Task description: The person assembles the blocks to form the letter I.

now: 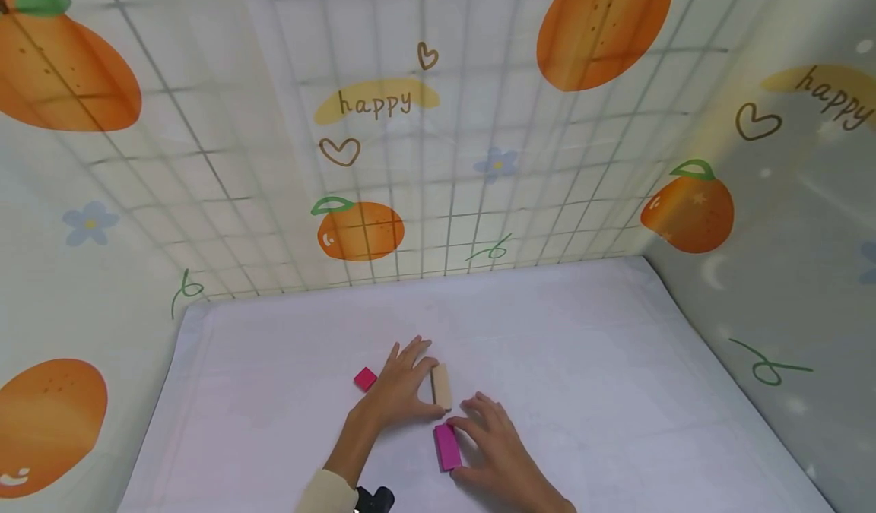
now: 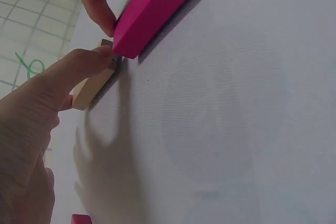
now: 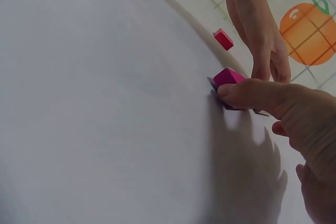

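My left hand (image 1: 400, 387) pinches a plain wooden block (image 1: 441, 387) end to end, thumb at the near end and a finger at the far end. Just nearer to me, a magenta block (image 1: 448, 448) is pinched the same way by my right hand (image 1: 498, 452). Both blocks are long and narrow, lying almost in line with a small gap between them in the head view. In the left wrist view the magenta block (image 2: 155, 11) looms in front of the wooden block (image 2: 94, 85). The right thumb partly covers the magenta block (image 3: 229, 77) in the right wrist view.
A small red block (image 1: 366, 379) lies on the white tabletop (image 1: 274, 376), left of my left hand. Curtains printed with oranges (image 1: 360, 230) stand along the back and sides. A black object (image 1: 375, 499) is beside the left sleeve.
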### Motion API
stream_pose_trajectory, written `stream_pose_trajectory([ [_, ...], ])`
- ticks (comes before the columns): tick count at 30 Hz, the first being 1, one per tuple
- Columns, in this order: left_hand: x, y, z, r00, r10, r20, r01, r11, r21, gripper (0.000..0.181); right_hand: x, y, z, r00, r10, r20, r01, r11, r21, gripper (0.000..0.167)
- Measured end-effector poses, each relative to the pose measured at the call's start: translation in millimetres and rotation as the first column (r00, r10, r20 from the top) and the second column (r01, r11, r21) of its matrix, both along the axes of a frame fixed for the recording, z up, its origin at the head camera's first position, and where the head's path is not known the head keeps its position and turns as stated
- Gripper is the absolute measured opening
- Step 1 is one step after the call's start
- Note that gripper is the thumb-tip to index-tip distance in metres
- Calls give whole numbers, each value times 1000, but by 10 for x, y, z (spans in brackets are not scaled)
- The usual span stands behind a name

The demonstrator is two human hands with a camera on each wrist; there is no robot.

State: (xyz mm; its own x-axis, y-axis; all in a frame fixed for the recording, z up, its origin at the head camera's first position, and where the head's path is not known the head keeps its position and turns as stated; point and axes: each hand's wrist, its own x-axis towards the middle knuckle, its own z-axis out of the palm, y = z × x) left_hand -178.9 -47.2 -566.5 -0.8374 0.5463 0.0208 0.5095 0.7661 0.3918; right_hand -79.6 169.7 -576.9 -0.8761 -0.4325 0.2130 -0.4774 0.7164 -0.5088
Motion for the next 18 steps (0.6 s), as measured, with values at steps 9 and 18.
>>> stream_pose_trajectory([
  [9, 74, -76, -26, 1000, -7, 1, 7, 1000, 7, 75, 98, -48, -5, 1000, 8, -14, -8, 1000, -10, 64],
  [18, 168, -100, -26, 998, -29, -57, 31, 999, 30, 74, 165, -66, -92, 984, 59, -168, -61, 998, -8, 66],
])
